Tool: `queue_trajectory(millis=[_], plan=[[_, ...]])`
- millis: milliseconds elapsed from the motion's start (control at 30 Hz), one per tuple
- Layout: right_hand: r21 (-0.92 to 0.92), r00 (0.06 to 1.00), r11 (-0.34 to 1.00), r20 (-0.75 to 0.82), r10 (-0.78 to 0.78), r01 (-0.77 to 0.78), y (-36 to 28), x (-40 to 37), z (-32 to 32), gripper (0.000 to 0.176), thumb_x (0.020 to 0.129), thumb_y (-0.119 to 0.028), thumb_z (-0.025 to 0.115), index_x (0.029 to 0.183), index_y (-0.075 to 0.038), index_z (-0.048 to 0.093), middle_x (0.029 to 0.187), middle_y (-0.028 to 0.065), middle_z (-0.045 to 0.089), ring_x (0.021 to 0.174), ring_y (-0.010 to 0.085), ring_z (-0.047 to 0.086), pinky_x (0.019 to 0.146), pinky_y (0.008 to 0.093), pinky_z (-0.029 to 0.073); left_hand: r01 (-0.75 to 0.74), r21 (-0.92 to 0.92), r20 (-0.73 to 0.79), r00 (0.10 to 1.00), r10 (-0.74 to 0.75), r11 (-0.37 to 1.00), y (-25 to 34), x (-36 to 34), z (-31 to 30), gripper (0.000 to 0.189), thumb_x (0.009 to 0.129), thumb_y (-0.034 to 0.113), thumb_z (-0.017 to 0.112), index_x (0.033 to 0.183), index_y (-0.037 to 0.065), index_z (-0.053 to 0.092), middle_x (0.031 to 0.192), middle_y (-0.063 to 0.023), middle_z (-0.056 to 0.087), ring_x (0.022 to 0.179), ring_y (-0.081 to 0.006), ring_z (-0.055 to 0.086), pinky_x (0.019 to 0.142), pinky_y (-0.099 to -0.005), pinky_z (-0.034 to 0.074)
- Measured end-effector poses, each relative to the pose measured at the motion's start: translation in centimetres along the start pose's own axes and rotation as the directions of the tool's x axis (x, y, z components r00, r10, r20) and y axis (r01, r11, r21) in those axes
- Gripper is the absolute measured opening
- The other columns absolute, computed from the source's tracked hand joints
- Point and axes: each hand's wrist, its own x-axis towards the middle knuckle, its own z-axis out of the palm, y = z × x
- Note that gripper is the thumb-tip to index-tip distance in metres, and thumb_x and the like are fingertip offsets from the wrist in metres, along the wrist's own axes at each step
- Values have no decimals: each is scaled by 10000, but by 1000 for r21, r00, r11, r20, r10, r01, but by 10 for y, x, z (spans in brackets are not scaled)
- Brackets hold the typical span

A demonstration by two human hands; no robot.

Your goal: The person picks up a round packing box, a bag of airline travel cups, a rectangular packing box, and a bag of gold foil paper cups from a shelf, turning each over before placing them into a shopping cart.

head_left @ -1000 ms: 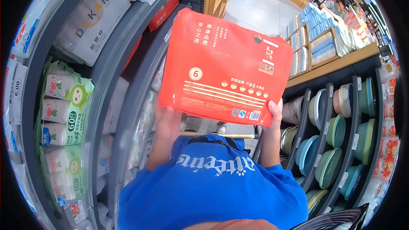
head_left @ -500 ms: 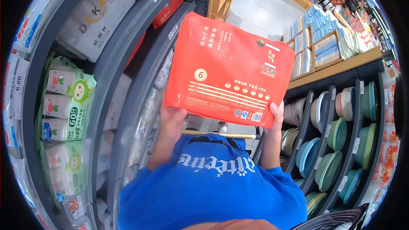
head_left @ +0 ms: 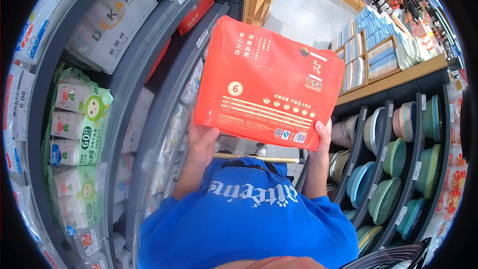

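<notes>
A large red plastic package (head_left: 269, 84) with white and gold printing is held up in front of my chest, its printed face toward me. My left hand (head_left: 201, 137) grips its lower left corner, thumb on the near face and the other fingers hidden behind. At the lower right corner my right hand (head_left: 322, 137) holds it the same way, thumb tip over the edge. What the package contains is hidden by the opaque wrapping.
Left of me, a dark shelf holds green-and-white cup packs (head_left: 79, 114) and a clear bag of white goods (head_left: 112, 25). On the right, racks hold stacked bowls (head_left: 388, 197) below a wooden display with folded blue cloths (head_left: 381, 57). A tiled floor (head_left: 298, 0) lies ahead.
The red package has shifted very slightly to the right and down. Both hands keep the same hold on it.
</notes>
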Motion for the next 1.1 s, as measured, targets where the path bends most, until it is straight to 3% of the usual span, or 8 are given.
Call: queue_trajectory(millis=[1100], plan=[[-21, 1000, 1000, 11, 23, -23, 4, 4, -2, 698, 821, -330, 672, 1337, 52, 398, 1230, 179, 578, 1096, 230, 620, 957, 367, 506, 57, -43, -11, 998, -57, 997, -3, 4, -3, 683, 811, 58, 688, 1408, 40, 358, 1389, -108, 465, 1322, -214, 429, 1111, -383, 319]])
